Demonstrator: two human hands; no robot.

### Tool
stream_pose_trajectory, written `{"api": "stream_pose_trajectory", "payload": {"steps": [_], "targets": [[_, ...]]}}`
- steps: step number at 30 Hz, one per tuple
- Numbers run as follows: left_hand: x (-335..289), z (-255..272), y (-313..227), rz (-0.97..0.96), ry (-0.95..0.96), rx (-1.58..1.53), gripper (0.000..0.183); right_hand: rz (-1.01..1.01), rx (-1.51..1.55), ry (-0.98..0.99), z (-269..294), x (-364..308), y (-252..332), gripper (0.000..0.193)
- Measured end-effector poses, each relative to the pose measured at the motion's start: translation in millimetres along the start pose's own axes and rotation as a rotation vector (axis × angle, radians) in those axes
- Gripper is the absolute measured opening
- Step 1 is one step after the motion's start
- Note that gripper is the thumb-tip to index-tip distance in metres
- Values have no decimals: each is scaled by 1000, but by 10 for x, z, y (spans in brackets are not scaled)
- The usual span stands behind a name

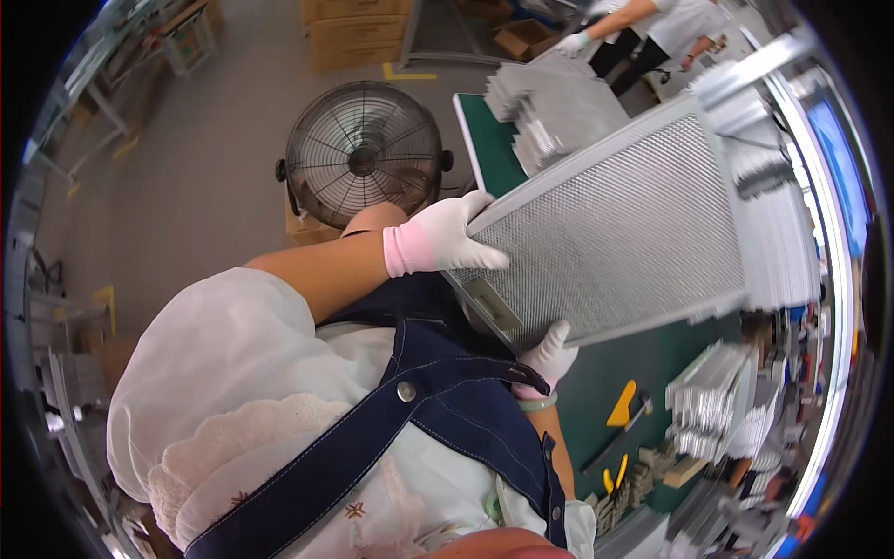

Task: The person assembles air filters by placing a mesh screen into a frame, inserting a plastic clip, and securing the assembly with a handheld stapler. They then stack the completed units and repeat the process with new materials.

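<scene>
A flat rectangular metal mesh filter (pixel 615 224) with a silvery frame is held tilted in front of me, over the green-topped workbench (pixel 596 373). My left hand (pixel 447 235), in a white glove with a pink cuff, grips its left edge, thumb on the mesh and fingers partly hidden. On the near edge, my right hand (pixel 549 359) is closed with the gloved thumb showing; its other fingers are behind the filter. A small latch-like plate (pixel 492 304) sits in the mesh near the filter's lower left corner.
Stacked filters (pixel 563 107) stand at the bench's far end, more panels (pixel 782 242) to the right. A yellow scraper (pixel 622 404), hammer (pixel 619 436) and yellow-handled pliers (pixel 615 473) lie nearby. A black floor fan (pixel 363 158) stands left of the bench. A co-worker's gloved hand (pixel 571 45) touches the far stack.
</scene>
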State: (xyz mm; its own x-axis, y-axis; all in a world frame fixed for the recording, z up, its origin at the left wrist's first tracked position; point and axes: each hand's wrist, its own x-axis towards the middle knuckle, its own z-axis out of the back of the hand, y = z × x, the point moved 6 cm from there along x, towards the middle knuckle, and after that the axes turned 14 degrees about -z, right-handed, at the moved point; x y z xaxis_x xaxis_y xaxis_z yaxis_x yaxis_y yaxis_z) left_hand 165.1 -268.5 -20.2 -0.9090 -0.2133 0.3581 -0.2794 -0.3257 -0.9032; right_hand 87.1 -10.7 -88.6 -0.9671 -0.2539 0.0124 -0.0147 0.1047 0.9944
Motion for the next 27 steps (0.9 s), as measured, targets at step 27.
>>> {"api": "stream_pose_trajectory", "payload": {"steps": [27], "targets": [[1547,4555,76,536,-1001,-210,55,140,-1797,755,-1290,1397,-520,38]]}}
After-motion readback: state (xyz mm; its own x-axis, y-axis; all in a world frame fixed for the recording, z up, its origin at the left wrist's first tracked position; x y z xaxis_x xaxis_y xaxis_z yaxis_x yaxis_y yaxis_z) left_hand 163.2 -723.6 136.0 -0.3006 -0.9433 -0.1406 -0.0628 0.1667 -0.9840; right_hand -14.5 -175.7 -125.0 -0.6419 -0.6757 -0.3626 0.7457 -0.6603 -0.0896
